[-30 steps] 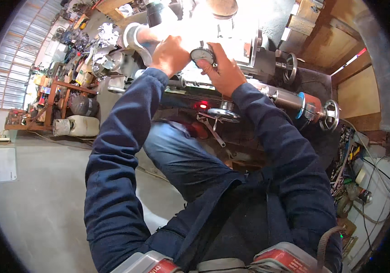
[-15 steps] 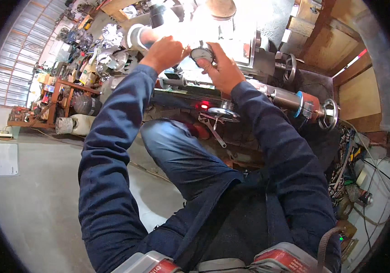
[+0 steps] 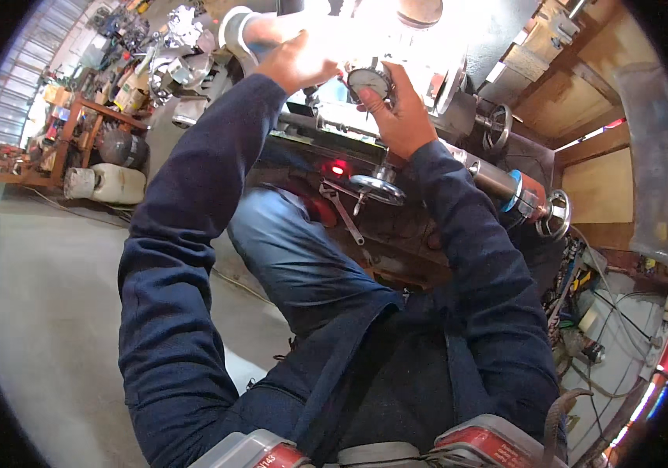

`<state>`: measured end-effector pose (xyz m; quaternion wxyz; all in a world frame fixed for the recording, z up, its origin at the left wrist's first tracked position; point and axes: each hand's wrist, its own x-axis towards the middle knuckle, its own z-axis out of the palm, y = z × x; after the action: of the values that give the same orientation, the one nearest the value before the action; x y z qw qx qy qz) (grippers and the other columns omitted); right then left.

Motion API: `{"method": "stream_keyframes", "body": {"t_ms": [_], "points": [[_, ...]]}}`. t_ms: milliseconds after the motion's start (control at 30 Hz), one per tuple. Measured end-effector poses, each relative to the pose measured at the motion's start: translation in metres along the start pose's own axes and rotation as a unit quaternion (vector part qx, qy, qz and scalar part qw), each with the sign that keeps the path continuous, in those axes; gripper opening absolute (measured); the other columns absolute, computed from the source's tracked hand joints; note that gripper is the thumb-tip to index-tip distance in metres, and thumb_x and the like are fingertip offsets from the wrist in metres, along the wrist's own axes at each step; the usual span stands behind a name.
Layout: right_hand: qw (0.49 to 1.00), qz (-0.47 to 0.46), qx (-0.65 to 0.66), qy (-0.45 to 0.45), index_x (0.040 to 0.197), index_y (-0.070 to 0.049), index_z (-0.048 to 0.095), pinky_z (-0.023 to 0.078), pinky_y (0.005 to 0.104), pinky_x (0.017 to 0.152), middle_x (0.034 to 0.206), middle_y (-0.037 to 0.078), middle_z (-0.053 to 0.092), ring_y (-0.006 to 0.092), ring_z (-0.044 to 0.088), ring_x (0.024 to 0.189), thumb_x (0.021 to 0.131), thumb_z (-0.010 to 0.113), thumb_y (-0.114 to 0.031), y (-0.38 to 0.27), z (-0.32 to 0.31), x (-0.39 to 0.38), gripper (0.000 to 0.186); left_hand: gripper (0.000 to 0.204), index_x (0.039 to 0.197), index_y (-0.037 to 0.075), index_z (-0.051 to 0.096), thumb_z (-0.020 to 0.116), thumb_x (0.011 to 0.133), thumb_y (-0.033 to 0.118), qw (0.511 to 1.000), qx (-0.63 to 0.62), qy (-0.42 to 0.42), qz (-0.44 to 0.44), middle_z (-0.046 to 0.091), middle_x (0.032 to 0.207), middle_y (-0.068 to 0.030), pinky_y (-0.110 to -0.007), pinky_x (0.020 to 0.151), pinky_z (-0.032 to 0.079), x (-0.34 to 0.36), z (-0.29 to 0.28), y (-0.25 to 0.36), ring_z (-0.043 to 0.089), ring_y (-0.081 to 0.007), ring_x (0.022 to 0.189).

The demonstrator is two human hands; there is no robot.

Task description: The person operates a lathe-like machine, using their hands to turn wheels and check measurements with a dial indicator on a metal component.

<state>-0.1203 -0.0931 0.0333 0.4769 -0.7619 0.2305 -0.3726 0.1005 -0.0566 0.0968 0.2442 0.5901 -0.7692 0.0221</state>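
Observation:
My right hand (image 3: 406,113) is closed round a round dial gauge (image 3: 368,81), its pale face turned up towards me and the thumb lying across the near edge. To its left, my left hand (image 3: 296,65) has its fingers curled inward over the machine. Strong glare washes out those fingertips, so what they grip is hidden. Both hands are above the bed of a metalworking machine, apparently a lathe. Below them a chrome handwheel (image 3: 378,189) juts from the machine's front, beside a glowing red light (image 3: 338,168).
An adjustable wrench (image 3: 343,214) hangs or lies below the handwheel. Along the machine's right end are a steel cylinder (image 3: 491,178) and another handwheel (image 3: 556,214). Cluttered shelving (image 3: 61,152) and a whitish jug (image 3: 120,185) stand at left. Cables and tools lie at right.
The view has tilted and shifted a little. The dial gauge and my right hand sit slightly farther right and up in the picture. My left hand stays curled near the gauge.

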Motion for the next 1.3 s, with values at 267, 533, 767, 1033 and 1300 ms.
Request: {"method": "stream_keyframes", "body": {"t_ms": [267, 533, 767, 1033, 1300], "points": [[0.996, 0.015, 0.081, -0.022, 0.134, -0.001, 0.040, 0.055, 0.0308, 0.081, 0.110, 0.013, 0.065, 0.0166, 0.066, 0.089, 0.101, 0.060, -0.018, 0.007, 0.002, 0.003, 0.043, 0.020, 0.099, 0.006, 0.070, 0.063, 0.085, 0.019, 0.976, 0.184, 0.003, 0.120, 0.071, 0.096, -0.0136, -0.040, 0.078, 0.054, 0.007, 0.015, -0.012, 0.068, -0.0300, 0.088], [0.998, -0.027, 0.048, -0.015, 0.121, 0.001, 0.045, 0.054, 0.0311, 0.078, 0.104, 0.012, 0.064, 0.0185, 0.065, 0.086, 0.099, 0.060, -0.018, -0.004, 0.002, 0.002, 0.033, 0.020, 0.091, 0.004, 0.072, 0.064, 0.084, 0.021, 0.927, 0.156, 0.240, 0.245, 0.071, 0.084, -0.0149, -0.041, 0.072, 0.055, -0.014, 0.018, -0.009, 0.068, -0.0306, 0.073], [0.999, -0.037, 0.014, 0.017, 0.117, 0.000, 0.047, 0.054, 0.0312, 0.077, 0.101, 0.013, 0.065, 0.0176, 0.066, 0.086, 0.098, 0.063, -0.021, 0.000, 0.001, 0.001, 0.032, 0.017, 0.091, 0.002, 0.069, 0.060, 0.086, 0.015, 0.950, 0.103, 0.258, 0.143, 0.069, 0.081, -0.0122, -0.039, 0.068, 0.054, -0.010, 0.000, 0.018, 0.067, -0.0255, 0.072], [0.999, -0.044, 0.004, 0.016, 0.130, -0.001, 0.044, 0.052, 0.0305, 0.085, 0.103, 0.010, 0.067, 0.0153, 0.064, 0.093, 0.098, 0.064, -0.019, 0.006, 0.004, 0.001, 0.041, 0.016, 0.094, 0.001, 0.068, 0.055, 0.089, 0.008, 0.999, 0.007, 0.046, 0.000, 0.069, 0.087, -0.0114, -0.036, 0.075, 0.054, -0.003, -0.007, 0.029, 0.068, -0.0241, 0.083], [0.999, -0.006, -0.035, 0.035, 0.117, -0.004, 0.055, 0.055, 0.0446, 0.078, 0.091, 0.019, 0.071, 0.0366, 0.071, 0.087, 0.093, 0.067, -0.037, 0.009, 0.004, 0.000, 0.042, 0.015, 0.092, 0.002, 0.068, 0.061, 0.087, 0.015, 0.926, 0.318, -0.191, 0.065, 0.068, 0.089, -0.0109, -0.038, 0.067, 0.051, 0.005, 0.001, 0.000, 0.066, -0.0212, 0.082]]}}
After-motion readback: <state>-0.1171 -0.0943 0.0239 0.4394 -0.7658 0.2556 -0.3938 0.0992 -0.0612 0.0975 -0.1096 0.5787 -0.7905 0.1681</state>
